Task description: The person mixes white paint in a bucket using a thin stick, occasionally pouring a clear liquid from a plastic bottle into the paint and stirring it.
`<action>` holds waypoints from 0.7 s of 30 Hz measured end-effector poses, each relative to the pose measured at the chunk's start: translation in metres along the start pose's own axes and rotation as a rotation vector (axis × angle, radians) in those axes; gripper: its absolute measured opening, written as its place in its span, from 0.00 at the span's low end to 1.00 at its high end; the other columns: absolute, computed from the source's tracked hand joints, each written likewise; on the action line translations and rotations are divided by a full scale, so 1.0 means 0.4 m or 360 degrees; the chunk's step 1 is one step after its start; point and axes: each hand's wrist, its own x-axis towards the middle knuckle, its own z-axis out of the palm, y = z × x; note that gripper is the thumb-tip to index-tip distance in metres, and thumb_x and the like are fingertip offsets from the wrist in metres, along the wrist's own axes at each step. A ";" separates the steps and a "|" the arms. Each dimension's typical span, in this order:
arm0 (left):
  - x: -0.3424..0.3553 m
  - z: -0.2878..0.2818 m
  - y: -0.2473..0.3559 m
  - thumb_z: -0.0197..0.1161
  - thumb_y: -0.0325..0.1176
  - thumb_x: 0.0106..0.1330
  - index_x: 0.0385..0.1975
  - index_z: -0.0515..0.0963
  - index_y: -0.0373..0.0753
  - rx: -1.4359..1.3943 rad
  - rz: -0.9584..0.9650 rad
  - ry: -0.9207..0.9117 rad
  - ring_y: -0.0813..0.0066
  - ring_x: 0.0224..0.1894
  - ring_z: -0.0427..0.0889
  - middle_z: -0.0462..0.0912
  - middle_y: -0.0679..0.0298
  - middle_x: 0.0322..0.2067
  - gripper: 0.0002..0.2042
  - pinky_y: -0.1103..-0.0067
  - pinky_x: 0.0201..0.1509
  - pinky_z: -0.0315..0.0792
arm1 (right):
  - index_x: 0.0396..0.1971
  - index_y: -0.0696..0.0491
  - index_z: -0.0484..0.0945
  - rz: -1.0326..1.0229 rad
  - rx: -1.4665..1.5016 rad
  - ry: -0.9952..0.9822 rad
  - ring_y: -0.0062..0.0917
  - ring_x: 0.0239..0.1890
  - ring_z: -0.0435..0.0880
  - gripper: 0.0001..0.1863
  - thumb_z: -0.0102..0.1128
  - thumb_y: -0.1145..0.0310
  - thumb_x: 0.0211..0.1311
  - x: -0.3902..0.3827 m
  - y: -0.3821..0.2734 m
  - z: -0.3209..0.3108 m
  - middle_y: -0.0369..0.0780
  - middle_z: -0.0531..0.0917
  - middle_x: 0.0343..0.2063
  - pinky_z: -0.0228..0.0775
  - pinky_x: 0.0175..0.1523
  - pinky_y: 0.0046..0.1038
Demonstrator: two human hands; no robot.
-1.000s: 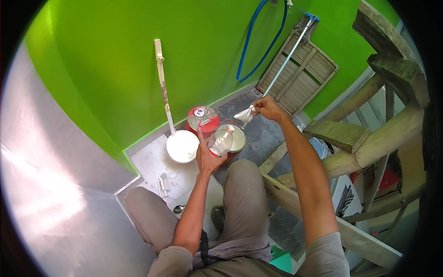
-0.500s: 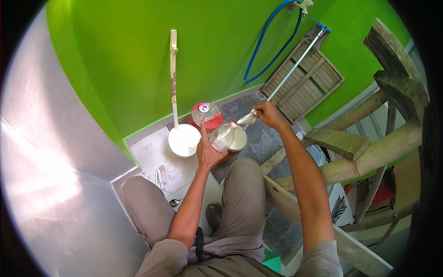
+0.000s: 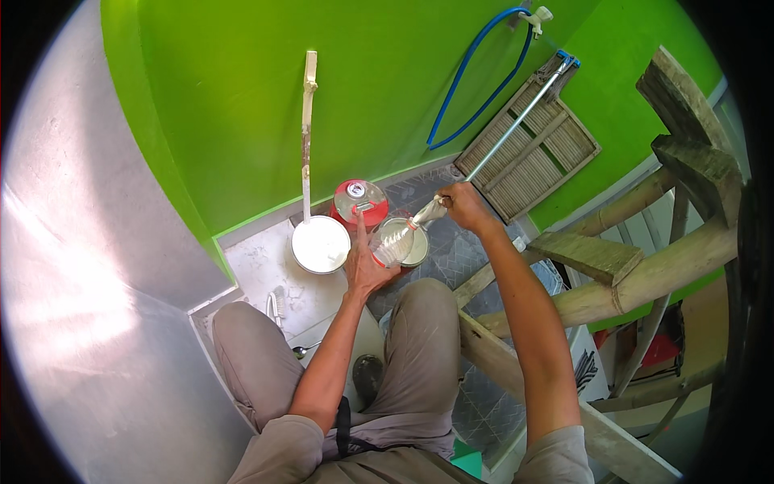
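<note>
Landmark: the white bucket [image 3: 319,271], a stick [image 3: 305,137] standing in it.
Clear bottle: right of the bucket [image 3: 393,245], tilted, mouth up and rightward.
Your left hand: just right of the bucket [image 3: 370,270], wrapped round the bottle's lower end.
Your right hand: farther right of the bucket [image 3: 465,206], pinching a white bag-like piece [image 3: 429,213], its lower end at the bottle's mouth.
Brush: nearer you than the bucket [image 3: 278,302].
</note>
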 end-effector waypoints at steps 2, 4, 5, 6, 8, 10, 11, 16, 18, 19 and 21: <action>0.000 -0.001 0.001 0.80 0.35 0.40 0.84 0.31 0.48 -0.0030 -0.0010 -0.0017 0.47 0.55 0.87 0.88 0.49 0.52 0.72 0.59 0.62 0.80 | 0.42 0.59 0.89 -0.0025 -0.0014 0.0023 0.56 0.46 0.86 0.14 0.59 0.84 0.59 0.001 -0.005 0.000 0.58 0.86 0.38 0.79 0.52 0.47; -0.001 0.000 0.006 0.80 0.36 0.40 0.84 0.30 0.49 -0.0044 -0.0010 -0.0024 0.47 0.55 0.87 0.88 0.49 0.52 0.72 0.59 0.63 0.79 | 0.40 0.59 0.89 -0.0115 -0.0090 0.0018 0.56 0.45 0.86 0.13 0.60 0.84 0.57 0.002 -0.005 -0.006 0.58 0.86 0.37 0.79 0.51 0.48; 0.000 0.001 0.008 0.80 0.36 0.40 0.84 0.30 0.49 -0.0056 -0.0011 -0.0031 0.46 0.56 0.86 0.87 0.48 0.53 0.72 0.59 0.63 0.79 | 0.40 0.59 0.89 -0.0114 -0.0093 0.0019 0.56 0.45 0.86 0.13 0.60 0.84 0.57 0.002 -0.005 -0.007 0.58 0.86 0.37 0.79 0.51 0.48; 0.000 0.001 0.005 0.80 0.36 0.40 0.84 0.30 0.49 -0.0057 -0.0010 -0.0029 0.46 0.56 0.86 0.87 0.48 0.53 0.72 0.59 0.63 0.79 | 0.40 0.58 0.89 -0.0080 -0.0112 0.0007 0.56 0.45 0.86 0.14 0.60 0.84 0.57 0.003 -0.008 -0.007 0.58 0.86 0.36 0.79 0.50 0.48; 0.002 0.002 0.000 0.80 0.36 0.40 0.84 0.30 0.49 -0.0051 -0.0004 -0.0025 0.46 0.56 0.86 0.87 0.48 0.53 0.72 0.59 0.63 0.79 | 0.40 0.58 0.89 -0.0048 -0.0131 -0.0004 0.56 0.44 0.86 0.14 0.60 0.84 0.56 0.003 -0.013 -0.008 0.59 0.86 0.36 0.79 0.50 0.49; 0.001 0.001 -0.003 0.80 0.36 0.40 0.84 0.29 0.49 -0.0040 -0.0012 -0.0028 0.45 0.56 0.86 0.87 0.47 0.53 0.72 0.59 0.63 0.79 | 0.41 0.57 0.88 -0.0089 -0.0146 0.0004 0.56 0.45 0.87 0.16 0.59 0.84 0.55 -0.001 -0.018 -0.009 0.59 0.86 0.36 0.80 0.50 0.48; 0.000 -0.001 -0.006 0.80 0.36 0.40 0.84 0.29 0.49 -0.0033 -0.0017 -0.0028 0.45 0.56 0.86 0.87 0.47 0.53 0.72 0.59 0.63 0.79 | 0.41 0.57 0.88 -0.0093 -0.0143 0.0003 0.56 0.45 0.87 0.16 0.59 0.84 0.55 0.000 -0.023 -0.007 0.59 0.86 0.36 0.80 0.50 0.48; 0.002 0.008 0.013 0.80 0.37 0.38 0.83 0.34 0.40 -0.0123 -0.0051 -0.0051 0.44 0.55 0.84 0.85 0.45 0.53 0.72 0.60 0.62 0.78 | 0.33 0.59 0.84 -0.0223 -0.0270 0.0038 0.56 0.44 0.86 0.09 0.55 0.73 0.59 -0.002 0.009 0.003 0.58 0.86 0.36 0.79 0.48 0.50; 0.002 0.005 0.014 0.80 0.37 0.38 0.83 0.34 0.40 -0.0144 -0.0052 -0.0043 0.44 0.55 0.84 0.85 0.45 0.53 0.72 0.60 0.62 0.78 | 0.31 0.60 0.82 -0.0258 -0.0284 0.0049 0.57 0.43 0.86 0.11 0.52 0.70 0.61 -0.001 0.005 0.007 0.58 0.86 0.35 0.79 0.48 0.50; 0.001 0.003 0.015 0.80 0.36 0.39 0.83 0.31 0.44 -0.0114 -0.0023 -0.0040 0.45 0.56 0.85 0.86 0.45 0.53 0.72 0.60 0.63 0.79 | 0.29 0.60 0.81 -0.0290 -0.0296 0.0060 0.57 0.43 0.86 0.14 0.50 0.67 0.63 -0.002 0.000 0.009 0.58 0.86 0.35 0.78 0.48 0.51; 0.001 0.002 0.015 0.80 0.36 0.40 0.83 0.29 0.47 -0.0085 0.0005 -0.0034 0.46 0.56 0.86 0.87 0.46 0.53 0.73 0.59 0.63 0.80 | 0.30 0.60 0.81 -0.0271 -0.0300 0.0029 0.56 0.44 0.86 0.15 0.49 0.65 0.64 -0.005 -0.010 0.012 0.58 0.86 0.35 0.78 0.49 0.50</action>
